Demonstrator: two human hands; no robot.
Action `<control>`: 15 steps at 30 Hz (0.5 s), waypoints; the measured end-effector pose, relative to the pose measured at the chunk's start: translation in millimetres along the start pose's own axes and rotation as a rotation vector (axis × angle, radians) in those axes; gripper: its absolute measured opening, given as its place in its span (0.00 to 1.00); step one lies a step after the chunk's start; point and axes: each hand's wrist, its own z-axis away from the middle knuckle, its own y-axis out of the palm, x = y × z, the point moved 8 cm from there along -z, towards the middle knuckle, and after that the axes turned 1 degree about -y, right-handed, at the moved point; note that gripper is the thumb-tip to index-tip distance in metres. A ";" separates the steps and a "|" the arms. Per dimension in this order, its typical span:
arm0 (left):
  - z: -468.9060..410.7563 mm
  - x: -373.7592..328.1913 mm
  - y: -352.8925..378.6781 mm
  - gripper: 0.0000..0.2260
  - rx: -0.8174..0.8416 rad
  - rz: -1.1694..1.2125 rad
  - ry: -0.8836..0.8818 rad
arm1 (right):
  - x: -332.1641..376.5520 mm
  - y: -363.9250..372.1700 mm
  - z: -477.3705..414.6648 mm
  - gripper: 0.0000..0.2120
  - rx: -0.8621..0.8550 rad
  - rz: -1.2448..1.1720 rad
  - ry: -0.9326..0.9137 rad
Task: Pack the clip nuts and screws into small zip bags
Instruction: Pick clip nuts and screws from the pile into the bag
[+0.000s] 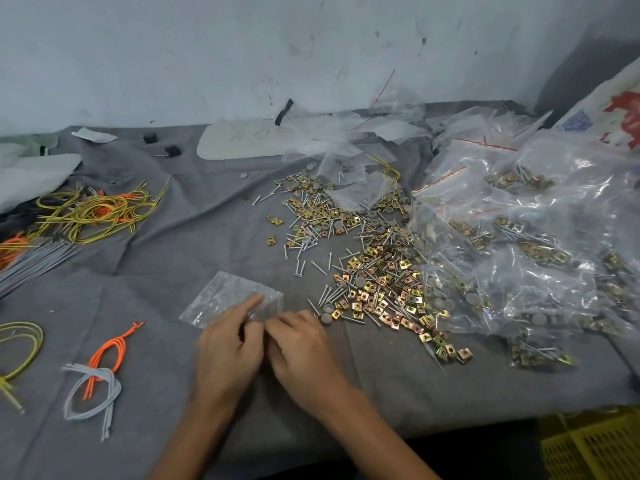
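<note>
Zip bag (221, 299) is pinched at its edge by left hand (230, 348) and right hand (303, 344); if the slick film's let slip, clip nuts (381, 292) could get spilled.

Gold clip nuts (377, 296), silver screws (304, 252), grey cloth (194, 237)

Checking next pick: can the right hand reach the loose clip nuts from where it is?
Probably yes. The right hand pinches the zip bag edge; the clip nuts lie loose just to its right, uncovered, nothing between.
</note>
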 end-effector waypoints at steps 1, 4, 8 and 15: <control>-0.2 0.7 -0.1 0.22 -0.004 0.004 -0.008 | -0.9 -2.4 0.9 0.13 0.005 -0.001 0.001; -1.1 0.5 0.7 0.22 -0.009 0.004 -0.002 | -11.8 -23.2 4.0 0.15 -0.080 -0.001 0.043; -1.4 2.5 1.2 0.22 -0.013 0.023 -0.012 | -48.4 -57.9 5.7 0.07 -0.217 0.143 0.175; -2.4 8.4 3.6 0.21 -0.017 0.026 -0.008 | -76.7 -61.5 10.7 0.17 -0.112 0.250 0.249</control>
